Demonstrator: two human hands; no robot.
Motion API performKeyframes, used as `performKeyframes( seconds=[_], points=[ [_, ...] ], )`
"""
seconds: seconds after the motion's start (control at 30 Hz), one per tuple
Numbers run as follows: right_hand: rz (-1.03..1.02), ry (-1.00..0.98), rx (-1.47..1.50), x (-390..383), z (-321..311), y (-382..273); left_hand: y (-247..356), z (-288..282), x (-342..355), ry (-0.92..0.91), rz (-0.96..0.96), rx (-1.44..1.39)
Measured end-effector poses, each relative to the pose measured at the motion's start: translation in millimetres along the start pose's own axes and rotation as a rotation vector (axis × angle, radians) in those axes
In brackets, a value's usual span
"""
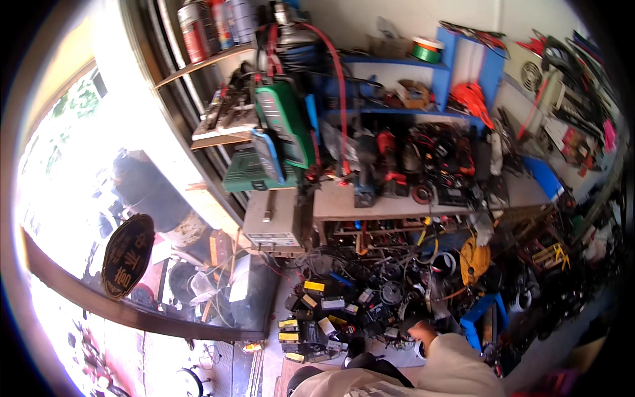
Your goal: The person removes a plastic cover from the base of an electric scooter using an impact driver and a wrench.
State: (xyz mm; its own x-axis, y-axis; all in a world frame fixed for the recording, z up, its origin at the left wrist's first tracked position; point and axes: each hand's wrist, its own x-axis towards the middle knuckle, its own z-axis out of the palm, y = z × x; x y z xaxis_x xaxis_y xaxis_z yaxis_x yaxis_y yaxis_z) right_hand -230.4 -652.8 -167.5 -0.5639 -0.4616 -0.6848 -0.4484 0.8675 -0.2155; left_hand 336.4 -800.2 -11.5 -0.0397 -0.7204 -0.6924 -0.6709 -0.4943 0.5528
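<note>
Hand (425, 333), right and bare, at five o'clock in the view, low among loose parts (378, 317); impossible to tell from this angle whether clamped on anything or held apart. Dark rounded part (413, 311) very near, at eleven o'clock from the hand; white-rimmed cylinder (420, 351) just beside, at six. Farther out at eleven, round metal disc (391, 292), ridged and dull. At nine, boxy black blocks (309, 331), smooth-faced, yellow-labelled. Between two and three, angular blue bin (471, 317); at one, crumpled yellow bag (475, 261). Toward twelve, flat-topped bench (407, 210).
</note>
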Motion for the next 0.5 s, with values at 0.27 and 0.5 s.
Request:
performKeyframes(
  seconds=[0.27,0.5],
  points=[
    [0.289,0.175,0.753,-69,-17,125,-101,11,-30,-0.027,0.009,0.145],
    [-0.035,-0.294,0.386,-134,79,98,-197,-41,-34,-0.001,0.318,0.230]
  ],
)
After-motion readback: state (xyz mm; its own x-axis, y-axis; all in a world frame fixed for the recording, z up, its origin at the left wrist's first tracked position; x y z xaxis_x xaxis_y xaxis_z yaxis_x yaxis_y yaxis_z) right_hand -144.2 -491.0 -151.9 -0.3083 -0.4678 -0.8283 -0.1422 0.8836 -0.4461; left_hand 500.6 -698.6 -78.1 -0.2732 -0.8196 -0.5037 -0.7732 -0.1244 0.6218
